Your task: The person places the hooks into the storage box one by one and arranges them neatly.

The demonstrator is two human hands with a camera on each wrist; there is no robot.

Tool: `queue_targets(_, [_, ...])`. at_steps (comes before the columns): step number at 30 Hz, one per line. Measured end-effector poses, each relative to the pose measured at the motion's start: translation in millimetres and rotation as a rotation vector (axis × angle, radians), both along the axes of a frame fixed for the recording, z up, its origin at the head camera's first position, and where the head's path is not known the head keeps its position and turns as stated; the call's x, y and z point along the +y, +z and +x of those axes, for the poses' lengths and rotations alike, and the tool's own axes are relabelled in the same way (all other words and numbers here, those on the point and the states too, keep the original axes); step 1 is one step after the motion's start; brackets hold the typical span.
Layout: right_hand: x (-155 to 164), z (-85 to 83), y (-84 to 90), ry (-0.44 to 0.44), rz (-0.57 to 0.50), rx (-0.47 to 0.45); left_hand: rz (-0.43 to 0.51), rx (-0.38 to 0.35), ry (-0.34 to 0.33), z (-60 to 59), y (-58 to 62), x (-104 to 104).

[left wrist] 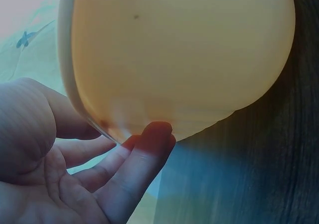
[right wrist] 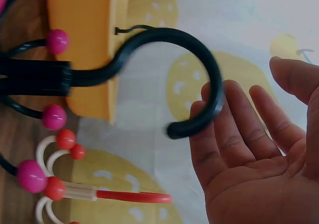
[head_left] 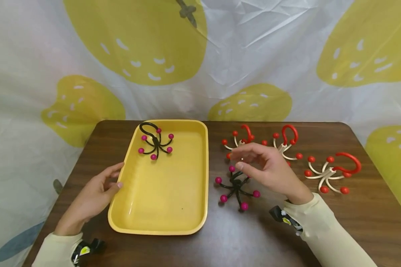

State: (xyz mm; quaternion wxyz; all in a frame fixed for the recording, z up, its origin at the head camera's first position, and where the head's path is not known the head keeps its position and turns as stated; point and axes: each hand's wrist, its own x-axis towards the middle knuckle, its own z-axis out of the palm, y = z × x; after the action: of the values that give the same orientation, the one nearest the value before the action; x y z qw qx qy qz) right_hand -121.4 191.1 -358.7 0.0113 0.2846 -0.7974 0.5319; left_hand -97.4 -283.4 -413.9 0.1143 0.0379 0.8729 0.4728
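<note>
On the dark wooden table [head_left: 320, 215] lies a yellow tray [head_left: 173, 226], the biggest thing there, with one black hook with pink balls [head_left: 155, 142] lying in its far left corner. The left hand [head_left: 93, 198] rests at the tray's near left edge, fingers nearly straight, their tips touching the rim and gripping nothing. To the right of the tray the right hand [head_left: 270, 168] hovers with its fingers loosely spread and holds nothing. Just under its fingertips [head_left: 239, 165] stands a second black hook on the table [head_left: 235, 189], its pink-tipped prongs splayed on the wood; in the right wrist view its curved hook end [right wrist: 199, 79] lies just before the open palm, and whether it touches the fingers cannot be told. Beyond and to the right lie three white hooks with red balls [head_left: 331, 172].
</note>
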Motion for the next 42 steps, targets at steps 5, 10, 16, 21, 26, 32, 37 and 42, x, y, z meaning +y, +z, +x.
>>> queue_targets(5, [0, 0.0, -12.7, -0.001, 0.030, -0.016, -0.014, -0.004, 0.000, 1.2, -1.2, 0])
queue_targets(10, [1, 0.3, -22.6, 0.030, -0.004, -0.052, -0.006, -0.002, 0.002, 0.9, -1.2, 0])
queue_targets(16, [6, 2.9, -31.6, 0.020, 0.007, -0.069, -0.002, 0.001, 0.000, 1.2, -1.2, 0])
queue_targets(21, [7, 3.7, -34.5, 0.027, 0.025, -0.079, 0.001, 0.005, -0.002, 1.8, -0.9, 0])
queue_targets(26, [8, 2.6, -36.0, 0.038, 0.045, -0.078, 0.000, 0.002, 0.001, 1.7, -1.1, 0])
queue_targets(32, [8, 1.4, -40.9, 0.041, 0.047, -0.070, -0.007, -0.009, 0.009, 1.5, -1.4, 0])
queue_targets(37, [10, 1.4, -41.1, 0.033, 0.053, -0.065, -0.015, -0.001, 0.011, 1.7, -1.5, 0])
queue_targets(42, [11, 1.1, -39.8, 0.032, 0.063, -0.081, -0.015, -0.002, 0.013, 2.1, -2.2, 0])
